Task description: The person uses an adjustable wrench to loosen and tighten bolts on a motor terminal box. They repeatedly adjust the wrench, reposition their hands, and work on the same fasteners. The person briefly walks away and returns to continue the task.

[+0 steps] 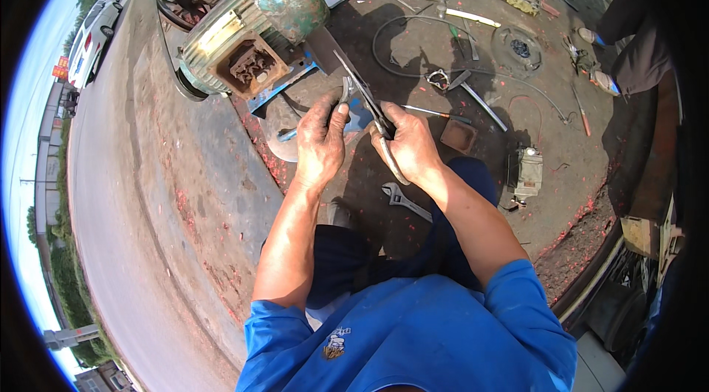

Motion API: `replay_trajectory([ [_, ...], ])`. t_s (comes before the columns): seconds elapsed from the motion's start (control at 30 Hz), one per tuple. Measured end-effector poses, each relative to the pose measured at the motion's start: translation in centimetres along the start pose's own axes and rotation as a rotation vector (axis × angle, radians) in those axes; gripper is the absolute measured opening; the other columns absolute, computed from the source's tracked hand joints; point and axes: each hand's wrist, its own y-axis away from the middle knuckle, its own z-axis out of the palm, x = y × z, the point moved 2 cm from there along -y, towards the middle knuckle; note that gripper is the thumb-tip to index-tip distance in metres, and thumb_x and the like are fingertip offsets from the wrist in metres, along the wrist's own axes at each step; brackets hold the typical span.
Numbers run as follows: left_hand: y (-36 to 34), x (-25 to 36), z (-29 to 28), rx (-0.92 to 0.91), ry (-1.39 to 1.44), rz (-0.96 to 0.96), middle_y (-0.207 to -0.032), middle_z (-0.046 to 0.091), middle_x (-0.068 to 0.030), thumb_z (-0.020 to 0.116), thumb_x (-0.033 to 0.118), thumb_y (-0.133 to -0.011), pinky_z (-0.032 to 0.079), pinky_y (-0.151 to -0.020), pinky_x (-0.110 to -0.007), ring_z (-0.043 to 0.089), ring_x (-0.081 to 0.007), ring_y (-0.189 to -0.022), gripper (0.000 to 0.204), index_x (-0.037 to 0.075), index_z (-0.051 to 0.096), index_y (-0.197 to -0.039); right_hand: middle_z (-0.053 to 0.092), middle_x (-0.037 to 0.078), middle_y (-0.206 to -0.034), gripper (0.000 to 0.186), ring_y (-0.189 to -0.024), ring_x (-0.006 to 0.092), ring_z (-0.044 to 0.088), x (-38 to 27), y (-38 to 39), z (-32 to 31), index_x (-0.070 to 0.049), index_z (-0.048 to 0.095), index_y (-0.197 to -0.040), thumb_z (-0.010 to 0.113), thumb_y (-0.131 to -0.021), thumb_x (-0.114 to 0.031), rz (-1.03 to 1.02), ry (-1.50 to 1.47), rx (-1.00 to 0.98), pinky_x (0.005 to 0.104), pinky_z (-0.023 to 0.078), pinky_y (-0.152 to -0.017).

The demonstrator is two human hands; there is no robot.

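In front of my body, my right hand (pixel 410 144) is closed round the handles of long dark shears (pixel 360 86), whose blades point up and away to the left. One curved handle shows below my fingers. Beside it, my left hand (pixel 322 138) pinches a small grey metal piece (pixel 346 89) between thumb and fingers; its exact kind is unclear. Just beyond stands a worn green electric motor (pixel 235 30), with its square rusty terminal box (pixel 249 65) facing me. A blue metal piece (pixel 359 116) lies behind my hands, partly hidden.
On the ground lie an adjustable wrench (pixel 406 200), a hammer (pixel 478 100), a screwdriver (pixel 436 113), a rusty square cover (pixel 459 136) and a looped cable (pixel 378 48). A grey metal unit (pixel 527 172) stands right. Another person's legs (pixel 641 59) show far right; a road runs left.
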Motion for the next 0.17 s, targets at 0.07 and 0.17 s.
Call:
replay_trajectory([
  [0.07, 0.0, 0.5, 0.0, -0.031, 0.035, -0.086, -0.092, 0.068, -0.0116, 0.060, 0.017, -0.101, 0.050, -0.073, -0.032, 0.062, -0.0177, -0.081, 0.029, -0.004, 0.063, -0.122, 0.061, 0.002, -0.072, 0.027, -0.066, 0.0086, 0.055, 1.2, 0.5, 0.5, -0.005, 0.067, -0.115, 0.065, -0.088, -0.007, -0.080, -0.088, 0.102, 0.0263, 0.047, -0.062],
  [0.17, 0.2, -1.1, 0.4, -0.007, 0.097, 0.002, -0.092, 0.067, -0.0089, 0.062, 0.019, -0.101, 0.050, -0.071, -0.031, 0.059, -0.0155, -0.078, 0.033, -0.001, 0.063, -0.126, 0.063, -0.001, -0.077, 0.035, -0.066, 0.0090, 0.056, 1.7, 0.7, 0.7, -0.010, 0.065, -0.126, 0.065, -0.091, -0.010, 0.066, -0.237, 0.081, 0.0263, 0.051, -0.065],
])
